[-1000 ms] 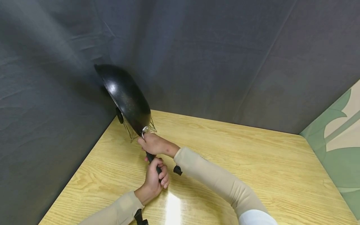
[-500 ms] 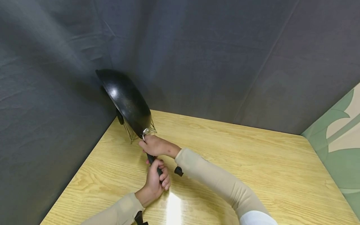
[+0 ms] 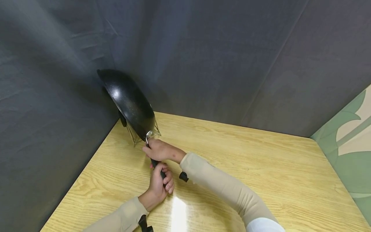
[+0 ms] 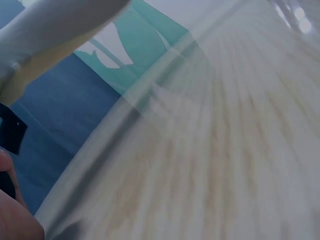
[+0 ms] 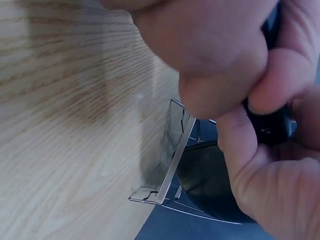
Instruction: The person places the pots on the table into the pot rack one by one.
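Note:
A black wok (image 3: pixel 130 100) stands tilted on its side at the table's back left corner, its rounded underside facing right. Beneath it shows a thin wire rack (image 3: pixel 131 137), whose metal frame (image 5: pixel 175 170) also appears in the right wrist view. Close to the wok, my right hand (image 3: pixel 157 149) grips its black handle (image 3: pixel 154 162), just behind the metal joint (image 3: pixel 148 133). My left hand (image 3: pixel 162 182) wraps around the same handle nearer its end. Only part of the left hand (image 4: pixel 17 215) enters the left wrist view, at the lower left corner.
Dark cloth walls (image 3: pixel 203 64) rise along the left and back edges of the light wooden table (image 3: pixel 246 167). A small black rounded piece (image 3: pixel 123 119) shows at the wok's left side, above the rack. Green leaf-patterned fabric (image 3: pixel 353 167) hangs beyond the table's right edge.
The wok has sunk slightly toward the rack since a second ago. Both hands keep their grip on the handle, almost unmoved.

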A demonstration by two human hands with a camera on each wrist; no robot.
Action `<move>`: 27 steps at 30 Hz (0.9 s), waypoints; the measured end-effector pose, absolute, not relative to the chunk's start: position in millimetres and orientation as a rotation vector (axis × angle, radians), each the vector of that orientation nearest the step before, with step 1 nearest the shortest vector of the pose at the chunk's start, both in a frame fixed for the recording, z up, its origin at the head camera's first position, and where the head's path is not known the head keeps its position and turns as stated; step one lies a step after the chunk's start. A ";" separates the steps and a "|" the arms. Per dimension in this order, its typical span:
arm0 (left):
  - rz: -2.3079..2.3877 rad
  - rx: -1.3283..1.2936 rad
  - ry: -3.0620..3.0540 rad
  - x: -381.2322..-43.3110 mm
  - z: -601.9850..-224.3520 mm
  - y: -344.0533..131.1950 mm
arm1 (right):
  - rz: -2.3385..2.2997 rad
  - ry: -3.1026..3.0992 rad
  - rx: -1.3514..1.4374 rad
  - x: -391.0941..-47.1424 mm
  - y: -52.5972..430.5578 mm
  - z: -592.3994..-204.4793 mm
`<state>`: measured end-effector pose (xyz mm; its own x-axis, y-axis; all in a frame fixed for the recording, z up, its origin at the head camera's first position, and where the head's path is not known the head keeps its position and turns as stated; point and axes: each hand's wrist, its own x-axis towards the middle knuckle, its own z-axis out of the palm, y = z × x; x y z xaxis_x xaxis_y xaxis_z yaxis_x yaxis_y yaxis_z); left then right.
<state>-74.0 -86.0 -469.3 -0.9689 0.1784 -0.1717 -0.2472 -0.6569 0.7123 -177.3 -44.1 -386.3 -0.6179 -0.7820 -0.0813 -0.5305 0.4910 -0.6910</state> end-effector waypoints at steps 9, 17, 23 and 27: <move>2.693 -0.196 1.165 -75.5 -469.0 -88.3 | -1.008 2.293 -1.026 -172.2 -42.5 -390.7; 2.701 -0.199 1.213 -77.7 -472.9 -91.9 | -1.035 2.227 -0.981 -167.7 -39.9 -390.9; 2.647 -0.197 1.304 -82.6 -475.0 -98.1 | -1.007 2.262 -0.980 -166.4 -37.5 -391.5; 2.531 -0.161 1.335 -86.6 -474.9 -107.0 | -1.008 2.266 -0.970 -168.1 -35.2 -392.5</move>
